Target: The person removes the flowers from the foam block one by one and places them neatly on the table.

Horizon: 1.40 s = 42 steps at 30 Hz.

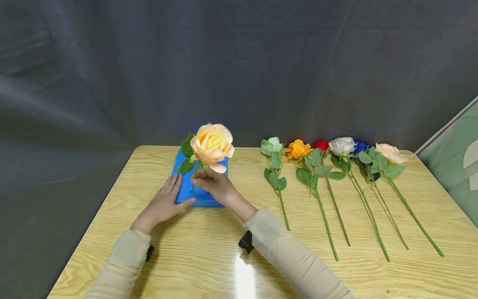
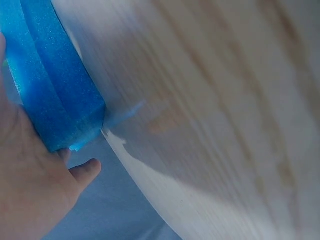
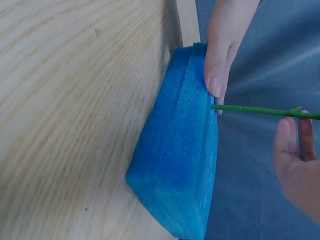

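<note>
A peach rose (image 1: 213, 144) stands nearly upright over a blue foam block (image 1: 209, 201). My right hand (image 1: 217, 185) pinches its green stem between thumb and fingers. In the right wrist view the stem (image 3: 255, 109) meets the block's upper face, and the right hand (image 3: 302, 170) holds it some way above the foam. My left hand (image 1: 161, 206) rests along the block's left side and near edge, fingers extended and thumb spread. The left wrist view shows that hand (image 2: 32, 182) against the foam (image 2: 60, 85). How deep the stem sits is hidden.
Several roses lie in a row on the wooden table (image 1: 194, 257) to the right: pale green (image 1: 275, 146), orange (image 1: 298, 149), red (image 1: 320, 145), white (image 1: 342, 146), blue (image 1: 360, 147) and pale pink (image 1: 390, 153). A dark curtain (image 1: 239, 74) hangs behind the table.
</note>
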### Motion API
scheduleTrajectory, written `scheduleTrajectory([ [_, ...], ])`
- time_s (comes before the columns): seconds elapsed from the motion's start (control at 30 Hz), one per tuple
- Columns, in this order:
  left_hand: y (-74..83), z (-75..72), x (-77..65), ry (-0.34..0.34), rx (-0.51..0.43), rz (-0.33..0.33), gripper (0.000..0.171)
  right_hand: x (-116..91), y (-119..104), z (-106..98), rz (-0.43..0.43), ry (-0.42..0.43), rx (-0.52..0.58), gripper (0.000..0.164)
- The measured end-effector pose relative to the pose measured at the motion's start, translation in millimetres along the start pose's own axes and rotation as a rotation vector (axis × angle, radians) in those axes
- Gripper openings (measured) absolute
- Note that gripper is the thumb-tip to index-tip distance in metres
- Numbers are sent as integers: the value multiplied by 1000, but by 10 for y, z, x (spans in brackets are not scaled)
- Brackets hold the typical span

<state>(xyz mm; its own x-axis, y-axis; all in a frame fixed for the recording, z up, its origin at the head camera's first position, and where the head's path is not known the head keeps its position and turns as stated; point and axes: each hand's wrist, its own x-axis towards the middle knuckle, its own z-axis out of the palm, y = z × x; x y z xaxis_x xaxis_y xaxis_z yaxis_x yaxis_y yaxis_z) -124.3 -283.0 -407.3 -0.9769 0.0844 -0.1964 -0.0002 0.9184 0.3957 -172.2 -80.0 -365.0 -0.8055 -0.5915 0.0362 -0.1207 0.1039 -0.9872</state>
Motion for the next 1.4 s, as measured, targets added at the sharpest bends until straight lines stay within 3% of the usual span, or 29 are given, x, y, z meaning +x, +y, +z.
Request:
scheduleTrajectory([
  [0.4, 52, -16, 1, -2, -11, -5, 99, 24, 4, -9, -35, 57, 51, 14],
  [0.9, 31, -16, 27, -4, -3, -19, 100, 36, -51, -65, -102, 60, 88, 16],
  [1.4, 15, -13, 12, -3, -7, -20, 99, -22, -152, -230, -84, 63, 208, 17],
])
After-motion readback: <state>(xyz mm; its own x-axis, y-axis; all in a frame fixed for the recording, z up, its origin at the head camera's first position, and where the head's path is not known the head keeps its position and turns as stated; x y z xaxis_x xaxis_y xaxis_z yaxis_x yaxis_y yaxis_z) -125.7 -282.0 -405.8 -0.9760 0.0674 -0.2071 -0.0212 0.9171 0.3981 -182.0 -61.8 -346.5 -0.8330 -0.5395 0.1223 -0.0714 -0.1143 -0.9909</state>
